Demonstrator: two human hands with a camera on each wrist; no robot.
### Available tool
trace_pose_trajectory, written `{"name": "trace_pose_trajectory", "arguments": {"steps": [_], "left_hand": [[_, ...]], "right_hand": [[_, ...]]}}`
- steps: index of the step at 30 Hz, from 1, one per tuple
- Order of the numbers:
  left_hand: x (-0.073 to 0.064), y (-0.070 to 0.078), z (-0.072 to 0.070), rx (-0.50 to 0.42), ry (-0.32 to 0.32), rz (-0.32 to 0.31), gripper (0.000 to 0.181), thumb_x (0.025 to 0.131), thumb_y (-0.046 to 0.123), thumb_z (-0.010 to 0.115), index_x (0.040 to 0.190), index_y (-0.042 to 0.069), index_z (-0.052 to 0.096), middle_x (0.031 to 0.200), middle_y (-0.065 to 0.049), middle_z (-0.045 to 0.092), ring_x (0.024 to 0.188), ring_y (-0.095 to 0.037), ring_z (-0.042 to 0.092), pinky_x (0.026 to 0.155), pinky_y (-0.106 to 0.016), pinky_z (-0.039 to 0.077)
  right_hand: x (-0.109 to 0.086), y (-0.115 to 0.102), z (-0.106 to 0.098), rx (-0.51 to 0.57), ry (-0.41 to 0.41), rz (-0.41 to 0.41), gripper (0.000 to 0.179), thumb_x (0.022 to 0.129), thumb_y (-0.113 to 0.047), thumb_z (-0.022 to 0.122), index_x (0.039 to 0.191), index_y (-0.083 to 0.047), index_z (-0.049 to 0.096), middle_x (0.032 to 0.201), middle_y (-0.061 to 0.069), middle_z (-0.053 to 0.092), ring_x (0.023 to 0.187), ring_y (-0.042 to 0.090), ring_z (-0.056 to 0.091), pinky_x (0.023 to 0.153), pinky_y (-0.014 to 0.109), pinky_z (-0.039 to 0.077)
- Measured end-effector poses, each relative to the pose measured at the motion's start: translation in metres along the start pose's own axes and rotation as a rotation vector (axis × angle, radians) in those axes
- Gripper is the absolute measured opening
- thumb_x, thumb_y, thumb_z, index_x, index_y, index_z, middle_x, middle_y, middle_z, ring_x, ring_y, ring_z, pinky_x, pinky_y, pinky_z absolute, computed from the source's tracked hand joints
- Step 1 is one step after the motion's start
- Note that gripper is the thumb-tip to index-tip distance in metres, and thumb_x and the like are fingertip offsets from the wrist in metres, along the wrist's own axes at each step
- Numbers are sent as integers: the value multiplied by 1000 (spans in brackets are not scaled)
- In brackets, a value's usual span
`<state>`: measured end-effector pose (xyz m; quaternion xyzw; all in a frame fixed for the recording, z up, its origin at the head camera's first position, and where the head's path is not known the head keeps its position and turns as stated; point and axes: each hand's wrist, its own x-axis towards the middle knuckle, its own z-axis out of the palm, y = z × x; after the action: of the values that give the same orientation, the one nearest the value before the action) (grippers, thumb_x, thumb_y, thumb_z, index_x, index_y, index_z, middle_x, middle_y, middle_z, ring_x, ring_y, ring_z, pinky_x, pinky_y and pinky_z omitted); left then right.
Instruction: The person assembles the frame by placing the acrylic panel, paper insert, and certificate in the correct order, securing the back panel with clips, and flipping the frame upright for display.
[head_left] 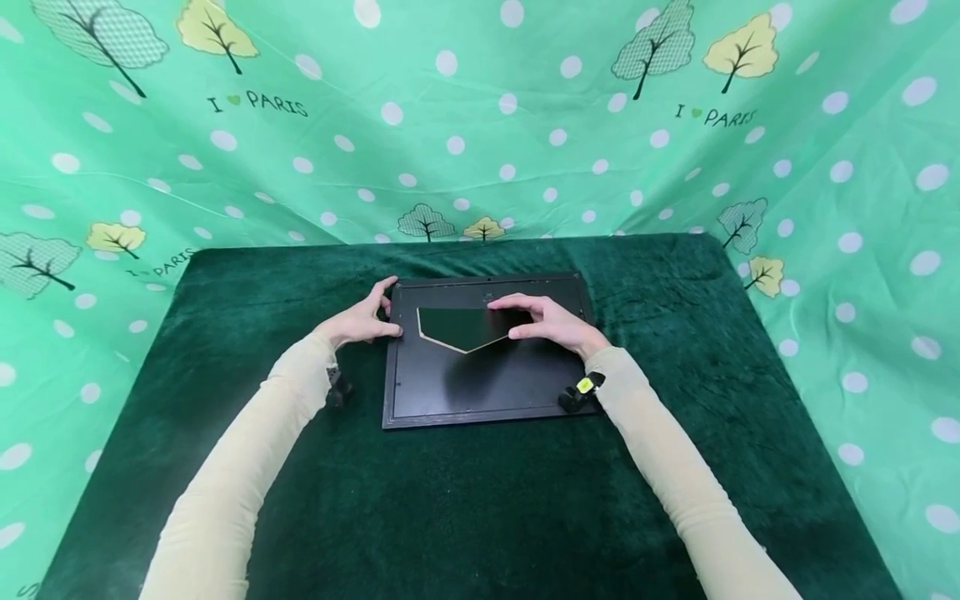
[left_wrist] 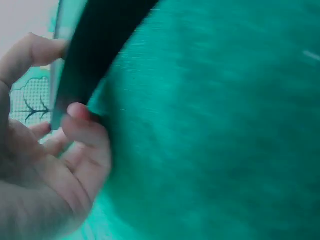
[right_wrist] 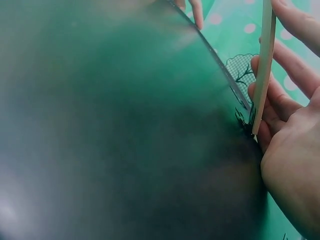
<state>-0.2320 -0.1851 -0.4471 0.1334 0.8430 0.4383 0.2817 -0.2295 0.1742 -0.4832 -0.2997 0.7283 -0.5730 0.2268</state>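
A black picture frame (head_left: pixel 487 392) lies back side up on the dark green cloth. My left hand (head_left: pixel 362 319) grips its left edge near the far corner, thumb on top. In the left wrist view that hand's fingers curl at the frame's dark edge (left_wrist: pixel 95 55). A dark five-sided stand flap (head_left: pixel 453 327) with a pale cut edge is raised from the frame's back. My right hand (head_left: pixel 555 325) pinches the flap's right end between thumb and fingers. Up close in the right wrist view, the flap (right_wrist: pixel 265 65) stands on edge beside a small black hinge (right_wrist: pixel 245 120).
The dark green velvet cloth (head_left: pixel 480 508) covers the table around the frame. Behind and at both sides hangs a mint green curtain (head_left: pixel 480 108) with white dots and printed trees. Dark camera mounts (head_left: pixel 577 396) sit on both wrists, the right one close over the frame's near right corner.
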Motion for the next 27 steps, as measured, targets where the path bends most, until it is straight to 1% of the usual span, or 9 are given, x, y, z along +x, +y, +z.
{"name": "trace_pose_trajectory", "arguments": {"steps": [3, 5, 7, 9, 12, 15, 17, 21, 27], "left_hand": [[1, -10, 3, 27, 31, 72, 88, 92, 2, 61, 153, 0, -1, 119, -28, 34, 60, -20, 48, 58, -38, 47], [3, -22, 4, 17, 54, 98, 87, 92, 3, 61, 154, 4, 0, 117, -25, 35, 60, -19, 53, 60, -36, 50], [9, -38, 4, -11, 69, 92, 89, 92, 5, 62, 156, 10, 0, 118, -22, 34, 66, -21, 56, 64, -37, 52], [9, -40, 4, -44, 68, 80, 90, 92, 6, 63, 156, 13, 0, 118, -21, 34, 69, -22, 57, 66, -38, 53], [9, -38, 4, -53, 63, 68, 91, 91, 5, 63, 156, 13, 0, 118, -21, 34, 67, -21, 56, 66, -37, 53], [9, -33, 6, -41, 68, 48, 92, 91, 4, 63, 156, 12, -2, 119, -22, 34, 65, -20, 51, 64, -36, 52], [9, -28, 7, -33, 77, 27, 93, 90, 4, 63, 155, 11, -2, 120, -24, 33, 65, -21, 48, 63, -37, 51], [7, -18, 9, -36, 98, -27, 93, 89, 3, 63, 154, 9, -3, 122, -25, 33, 70, -22, 48, 64, -39, 53], [5, -10, 10, -151, 108, -89, 101, 86, -3, 64, 152, 14, -9, 116, -20, 33, 70, -21, 55, 69, -40, 55]], "right_hand": [[0, 0, -2, -12, 2, -13, 48, 92, -10, 66, 138, -17, 55, 141, -2, 49, 133, 15, 37, 106, 45, 28], [0, 0, -2, -12, -1, -10, 48, 92, -10, 66, 138, -17, 55, 142, -3, 48, 133, 14, 36, 106, 45, 29], [1, 0, -1, -12, 0, 4, 48, 92, -10, 66, 139, -16, 54, 142, -2, 48, 133, 14, 36, 106, 44, 29], [1, 1, 1, -4, 1, 16, 49, 92, -8, 65, 140, -13, 53, 143, -1, 47, 134, 15, 35, 106, 45, 28], [0, -1, 2, 7, 7, 30, 50, 92, -4, 64, 140, -8, 52, 144, 3, 47, 134, 18, 35, 107, 48, 27], [-2, -10, 4, 15, 5, 29, 50, 91, -2, 64, 140, -3, 50, 143, 7, 47, 134, 20, 35, 107, 49, 26], [-3, -19, 5, 14, 1, 27, 50, 91, -2, 64, 139, -1, 50, 143, 7, 47, 134, 20, 35, 107, 49, 26], [-4, -30, 7, 11, -5, 26, 49, 91, -3, 63, 139, 0, 50, 142, 8, 47, 134, 20, 36, 107, 49, 26], [-3, -31, 9, 15, -2, 30, 49, 91, -1, 64, 138, -1, 51, 143, 8, 47, 133, 20, 36, 108, 51, 25]]}}
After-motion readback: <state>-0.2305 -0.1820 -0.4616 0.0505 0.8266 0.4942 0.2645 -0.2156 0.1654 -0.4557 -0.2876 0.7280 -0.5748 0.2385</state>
